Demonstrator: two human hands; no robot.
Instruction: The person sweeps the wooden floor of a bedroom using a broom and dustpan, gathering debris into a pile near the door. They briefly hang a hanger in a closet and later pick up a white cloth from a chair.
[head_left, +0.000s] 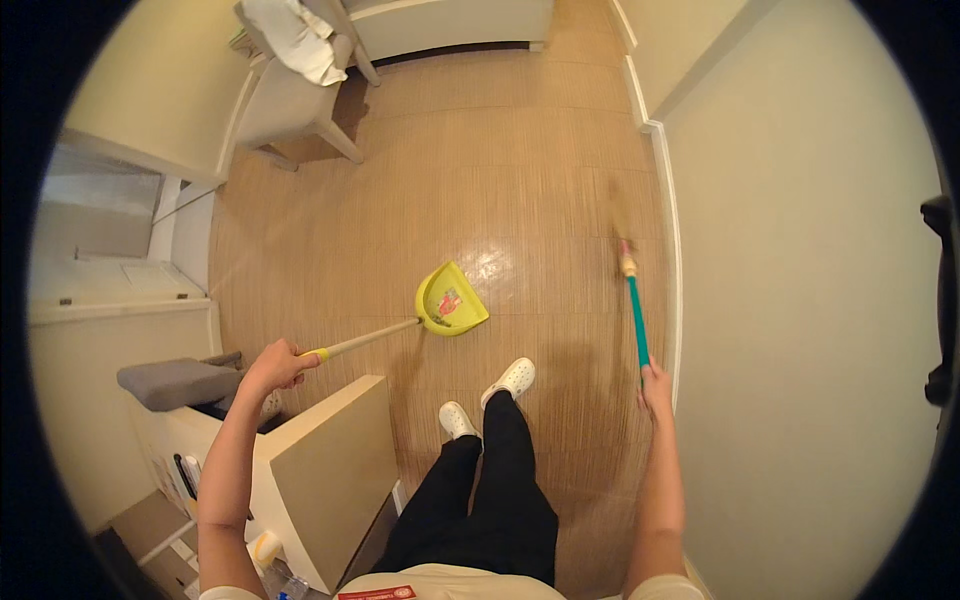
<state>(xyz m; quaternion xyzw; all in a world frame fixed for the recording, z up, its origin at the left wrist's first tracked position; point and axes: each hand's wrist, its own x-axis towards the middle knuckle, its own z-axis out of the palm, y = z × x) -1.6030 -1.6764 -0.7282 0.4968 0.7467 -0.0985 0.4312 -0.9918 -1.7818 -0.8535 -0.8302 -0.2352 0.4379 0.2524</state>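
Note:
My left hand (281, 366) grips the yellow end of a long dustpan handle (375, 336). The yellow dustpan (466, 306) at its far end is on or just above the floor, ahead of my feet; a red and white picture or scrap and some dark debris show in it. Out to the right, my right hand (655, 386) is closed around the green broom handle (637, 319). The broom head (616, 214) is blurred and lies close to the wall's baseboard, so its bristles are hard to make out.
Wood-look flooring (510, 187) stretches ahead. A pale wall (795, 300) with a white baseboard (667, 195) runs along the right. At the far left stands a chair (292, 105) with white cloth (300, 41) on it. A cabinet or desk (330, 480) is close on my left, beside a grey seat (180, 382).

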